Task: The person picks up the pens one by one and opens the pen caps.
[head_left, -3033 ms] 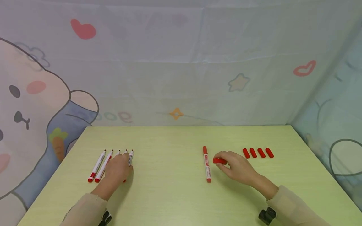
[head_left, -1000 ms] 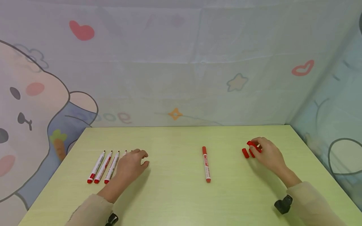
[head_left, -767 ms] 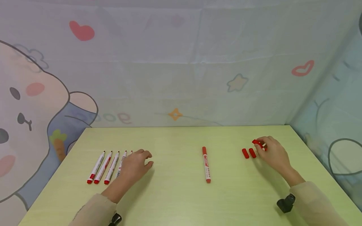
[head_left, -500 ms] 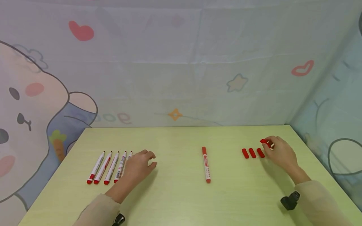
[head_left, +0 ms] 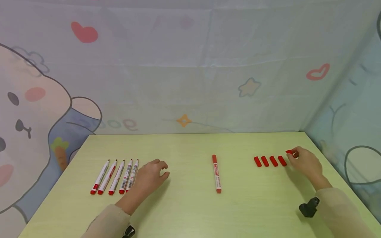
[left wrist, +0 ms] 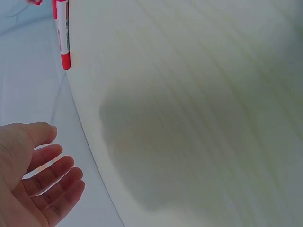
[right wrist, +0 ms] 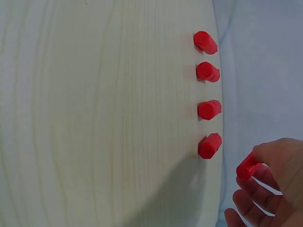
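Observation:
Between thumb and fingers my right hand (head_left: 306, 162) pinches a red marker cap (right wrist: 248, 166), to the right of a row of several loose red caps (head_left: 274, 161). In the right wrist view those caps (right wrist: 208, 110) lie in a line on the table. My left hand (head_left: 149, 175) hovers with relaxed, parted fingers and holds nothing, just right of several uncapped red-ended markers (head_left: 116, 177) laid side by side. It partly covers the rightmost one. A capped red marker (head_left: 217, 173) lies alone between the two hands.
All of this lies on a pale wooden table (head_left: 184, 211). A printed cloth backdrop (head_left: 166, 66) rises behind its back edge, and another cloth (head_left: 354, 138) hangs along the right side.
The right hand has moved from beside the lone capped marker to the right end of the cap row, cap still pinched. The left hand has shifted right off the uncapped markers.

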{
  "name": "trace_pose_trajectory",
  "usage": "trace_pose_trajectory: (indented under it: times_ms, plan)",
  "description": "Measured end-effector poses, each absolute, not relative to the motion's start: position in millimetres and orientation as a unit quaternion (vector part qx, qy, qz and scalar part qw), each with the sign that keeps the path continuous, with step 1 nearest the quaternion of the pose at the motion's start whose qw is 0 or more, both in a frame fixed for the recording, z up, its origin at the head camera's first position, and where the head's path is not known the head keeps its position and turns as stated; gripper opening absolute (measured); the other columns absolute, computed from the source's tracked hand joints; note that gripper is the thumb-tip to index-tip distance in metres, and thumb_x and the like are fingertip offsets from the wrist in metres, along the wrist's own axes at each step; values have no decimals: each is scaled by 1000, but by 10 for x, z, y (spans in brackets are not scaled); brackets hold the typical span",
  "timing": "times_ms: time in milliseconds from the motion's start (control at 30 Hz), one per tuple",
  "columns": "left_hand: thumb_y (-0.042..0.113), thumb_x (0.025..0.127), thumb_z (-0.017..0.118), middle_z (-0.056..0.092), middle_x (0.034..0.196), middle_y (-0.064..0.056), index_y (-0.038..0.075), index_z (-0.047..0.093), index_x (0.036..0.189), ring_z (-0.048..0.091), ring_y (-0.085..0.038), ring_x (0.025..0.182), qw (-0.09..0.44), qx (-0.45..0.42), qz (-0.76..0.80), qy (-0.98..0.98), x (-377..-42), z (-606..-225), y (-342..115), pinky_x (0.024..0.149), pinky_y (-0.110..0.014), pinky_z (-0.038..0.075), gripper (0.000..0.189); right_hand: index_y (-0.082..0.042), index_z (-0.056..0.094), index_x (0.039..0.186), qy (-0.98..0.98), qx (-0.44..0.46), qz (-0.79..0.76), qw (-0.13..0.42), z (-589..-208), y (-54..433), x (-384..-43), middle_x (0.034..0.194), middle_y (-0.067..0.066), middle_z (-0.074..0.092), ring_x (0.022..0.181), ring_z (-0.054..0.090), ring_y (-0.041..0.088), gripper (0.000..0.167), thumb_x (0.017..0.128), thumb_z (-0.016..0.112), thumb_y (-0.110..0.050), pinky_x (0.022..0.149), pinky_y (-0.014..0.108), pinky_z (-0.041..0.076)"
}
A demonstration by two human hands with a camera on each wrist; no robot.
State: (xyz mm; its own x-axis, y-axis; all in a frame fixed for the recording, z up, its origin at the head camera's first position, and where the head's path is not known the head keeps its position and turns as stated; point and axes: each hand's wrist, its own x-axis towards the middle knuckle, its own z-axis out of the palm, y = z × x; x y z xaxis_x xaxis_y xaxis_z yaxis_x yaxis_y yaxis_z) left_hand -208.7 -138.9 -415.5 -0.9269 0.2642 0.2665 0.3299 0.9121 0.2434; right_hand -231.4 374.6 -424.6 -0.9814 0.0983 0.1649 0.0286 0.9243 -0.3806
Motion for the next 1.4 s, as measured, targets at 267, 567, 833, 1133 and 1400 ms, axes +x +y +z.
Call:
trace_pose_trajectory:
  times_ms: [267,567,833,1133,1400]
  plan:
    - [23,77,73,63,85,0,13,69,90,51,-10,57,124,-162,-147,-968,-2102,-4204,-1347,48,-24,41,17,7,51,110,-979,-72,190,8,-4328,3849,-2304,96,24,60,72,57,30,46,91,48,-35,52,35,42]
    - [23,77,73,63,83,0,13,69,89,51,-10,56,125,-167,-148,-967,-2106,-4217,-1317,49,-25,42,16,5,52,107,-979,-74,190,-21,-4366,3905,-2321,99,25,60,75,58,32,47,91,46,-38,53,35,42]
    - [23,76,73,63,82,-1,14,69,89,53,-11,57,134,-179,-155,-962,-2107,-4182,-1290,48,-25,41,17,5,52,107,-980,-68,186,-27,-4395,3936,-2369,99,24,60,75,58,31,45,90,47,-37,54,35,43]
    - [23,77,73,63,83,1,14,69,90,53,-10,58,127,-185,-159,-962,-2101,-4170,-1234,48,-25,41,16,5,51,105,-981,-68,183,-23,-4424,3937,-2406,95,23,60,74,58,31,42,90,46,-35,53,35,42]
    - [24,77,72,63,84,1,14,69,91,55,-12,61,121,-191,-166,-960,-2103,-4183,-1166,50,-25,41,18,6,51,105,-980,-58,188,-15,-4444,3947,-2407,93,24,60,73,57,29,46,93,43,-38,54,34,41]
